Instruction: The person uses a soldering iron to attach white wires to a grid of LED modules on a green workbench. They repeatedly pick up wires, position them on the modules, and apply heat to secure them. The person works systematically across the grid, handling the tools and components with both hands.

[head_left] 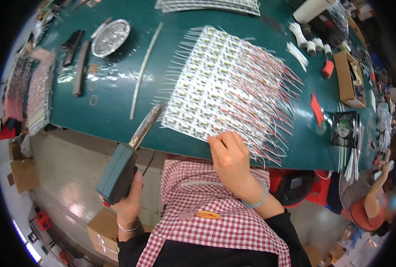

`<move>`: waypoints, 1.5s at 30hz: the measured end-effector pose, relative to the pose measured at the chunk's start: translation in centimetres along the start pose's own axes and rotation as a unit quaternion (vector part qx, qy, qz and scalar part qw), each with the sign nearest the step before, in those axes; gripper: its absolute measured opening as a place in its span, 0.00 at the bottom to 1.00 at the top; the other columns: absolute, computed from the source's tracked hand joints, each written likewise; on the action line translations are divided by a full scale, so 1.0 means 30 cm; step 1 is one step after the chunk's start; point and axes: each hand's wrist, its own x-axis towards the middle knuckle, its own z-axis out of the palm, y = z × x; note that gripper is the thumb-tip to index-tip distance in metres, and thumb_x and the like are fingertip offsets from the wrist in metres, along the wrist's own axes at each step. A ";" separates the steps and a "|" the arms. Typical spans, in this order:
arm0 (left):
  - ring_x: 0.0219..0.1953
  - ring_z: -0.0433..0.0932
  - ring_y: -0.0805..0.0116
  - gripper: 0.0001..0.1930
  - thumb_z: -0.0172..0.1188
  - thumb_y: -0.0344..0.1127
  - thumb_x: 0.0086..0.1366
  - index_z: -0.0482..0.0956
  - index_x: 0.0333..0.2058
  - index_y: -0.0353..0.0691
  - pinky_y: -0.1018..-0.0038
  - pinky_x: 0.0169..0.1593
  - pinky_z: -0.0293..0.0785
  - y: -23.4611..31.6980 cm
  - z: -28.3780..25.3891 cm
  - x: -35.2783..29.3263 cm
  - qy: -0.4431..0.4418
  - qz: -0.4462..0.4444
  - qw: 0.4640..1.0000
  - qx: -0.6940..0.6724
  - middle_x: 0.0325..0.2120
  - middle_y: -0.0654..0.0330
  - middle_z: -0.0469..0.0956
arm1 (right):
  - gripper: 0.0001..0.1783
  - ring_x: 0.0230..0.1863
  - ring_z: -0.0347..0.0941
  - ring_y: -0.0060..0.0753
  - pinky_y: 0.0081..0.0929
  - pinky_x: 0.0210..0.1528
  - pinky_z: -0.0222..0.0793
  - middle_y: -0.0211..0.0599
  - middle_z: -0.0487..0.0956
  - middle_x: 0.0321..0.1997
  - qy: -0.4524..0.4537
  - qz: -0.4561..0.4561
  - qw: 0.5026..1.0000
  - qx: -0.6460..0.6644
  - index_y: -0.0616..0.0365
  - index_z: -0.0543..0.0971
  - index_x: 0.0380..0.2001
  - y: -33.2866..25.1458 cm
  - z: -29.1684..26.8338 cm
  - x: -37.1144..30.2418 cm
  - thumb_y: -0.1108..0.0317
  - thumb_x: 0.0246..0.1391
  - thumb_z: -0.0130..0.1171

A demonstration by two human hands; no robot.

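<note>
My left hand (127, 200) is wrapped round the handle of a dark green, pistol-shaped soldering gun (117, 171). Its long, brown-stained metal tip points up and right, ending just left of a white panel of small boards (202, 84). Rows of small yellow-green parts cover that panel; red and white wires fan out from its right side, and pale wires stick out on the left. At the panel's near edge my right hand (230, 159) is closed, thumb and forefinger pinching the edge; its other fingers are curled under and partly hidden.
A shiny oval metal dish (111, 38), a thin pale strip (145, 71) and dark bars (81, 67) lie on the green table (109, 104). To the right are red wires (316, 110), white wire bundles (297, 57), a cardboard box (345, 80) and a small fan (345, 129). Another person (369, 200) sits at the far right.
</note>
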 end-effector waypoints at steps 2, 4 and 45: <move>0.38 0.83 0.68 0.18 0.74 0.26 0.56 0.83 0.46 0.31 0.72 0.44 0.78 0.001 0.009 0.084 0.052 0.038 0.997 0.051 0.38 0.57 0.84 | 0.11 0.35 0.73 0.43 0.36 0.33 0.72 0.40 0.74 0.32 0.004 0.002 1.000 0.005 0.64 0.81 0.35 -0.010 -0.001 0.015 0.82 0.45 0.62; 0.38 0.82 0.69 0.18 0.75 0.26 0.56 0.83 0.46 0.32 0.73 0.44 0.78 0.048 0.018 0.186 0.113 0.088 0.989 0.037 0.37 0.58 0.84 | 0.08 0.33 0.74 0.43 0.38 0.34 0.71 0.40 0.75 0.30 0.004 0.022 1.000 0.013 0.63 0.82 0.34 -0.022 -0.007 0.017 0.82 0.49 0.66; 0.19 0.76 0.78 0.13 0.60 0.39 0.73 0.80 0.42 0.33 0.86 0.18 0.71 -0.480 -0.491 1.135 -0.028 -0.291 0.873 -0.392 0.30 0.54 0.83 | 0.07 0.42 0.75 0.44 0.38 0.45 0.73 0.36 0.78 0.36 0.201 0.033 0.969 -0.139 0.60 0.85 0.35 0.930 -0.367 0.550 0.77 0.50 0.66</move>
